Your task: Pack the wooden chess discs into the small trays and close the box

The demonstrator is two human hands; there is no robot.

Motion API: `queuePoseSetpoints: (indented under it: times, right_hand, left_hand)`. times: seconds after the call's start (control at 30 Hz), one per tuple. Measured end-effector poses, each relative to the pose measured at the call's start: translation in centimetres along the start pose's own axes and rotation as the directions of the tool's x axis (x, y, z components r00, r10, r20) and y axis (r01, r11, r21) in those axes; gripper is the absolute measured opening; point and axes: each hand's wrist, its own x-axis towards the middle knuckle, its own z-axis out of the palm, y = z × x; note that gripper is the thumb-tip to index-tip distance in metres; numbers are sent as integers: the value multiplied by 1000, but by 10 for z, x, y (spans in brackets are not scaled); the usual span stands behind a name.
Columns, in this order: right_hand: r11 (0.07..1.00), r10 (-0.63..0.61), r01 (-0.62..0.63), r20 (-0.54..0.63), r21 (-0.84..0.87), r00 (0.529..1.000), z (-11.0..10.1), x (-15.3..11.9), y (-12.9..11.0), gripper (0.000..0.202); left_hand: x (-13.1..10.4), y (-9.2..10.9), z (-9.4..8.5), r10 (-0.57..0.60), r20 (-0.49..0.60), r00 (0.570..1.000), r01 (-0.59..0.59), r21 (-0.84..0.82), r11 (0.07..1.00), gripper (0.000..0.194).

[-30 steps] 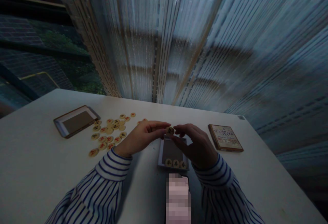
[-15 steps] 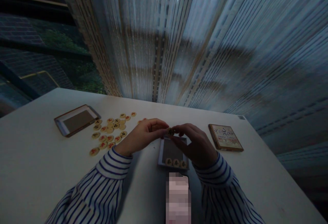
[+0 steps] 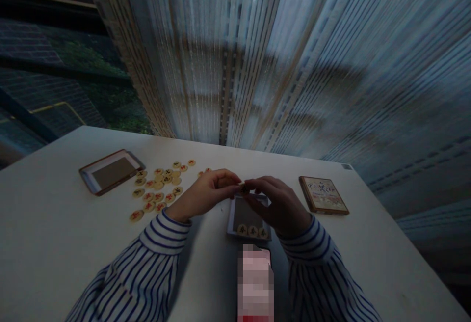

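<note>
Between the fingertips of both hands is a round Chinese chess piece, partly covered by the fingers. My left hand pinches it from the left, and my right hand grips it from the right. Below the hands lies an open shallow box with a grey floor. Three chess pieces with dark characters sit in a row along its near edge. Left of my left hand, several loose pieces with red or dark characters are spread over the white table.
An open box part lies at the table's left. To the right is a flat box with a printed cover. A phone-like object with a blurred-out surface is nearest me. Striped curtains hang behind the table.
Both hands stay over the open box, still holding the piece at their fingertips. The piece looks slightly turned and more covered by my right fingers.
</note>
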Motion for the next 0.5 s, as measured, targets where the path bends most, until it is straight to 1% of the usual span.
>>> queuePoseSetpoints:
  times: [0.2, 0.3, 0.4, 0.5]
  right_hand:
    - [999, -7, 9, 58, -42, 998, 0, -1, 1, 13]
    - [998, 6, 0, 90, -66, 996, 0, -2, 1, 12]
    - [997, 39, -30, 142, -64, 989, 1, -2, 3, 12]
    - [997, 77, -67, 237, -48, 968, 6, -2, 6, 12]
  left_hand:
    - [-1, -4, 3, -9, -5, 1000, 9, 60, 998, 17]
    - [-5, -5, 5, -23, -29, 999, 27, 114, 993, 20]
    - [-12, -9, 5, -10, -117, 993, 34, 199, 979, 25]
    - [-20, -22, 2, 12, -260, 966, 62, 275, 960, 28]
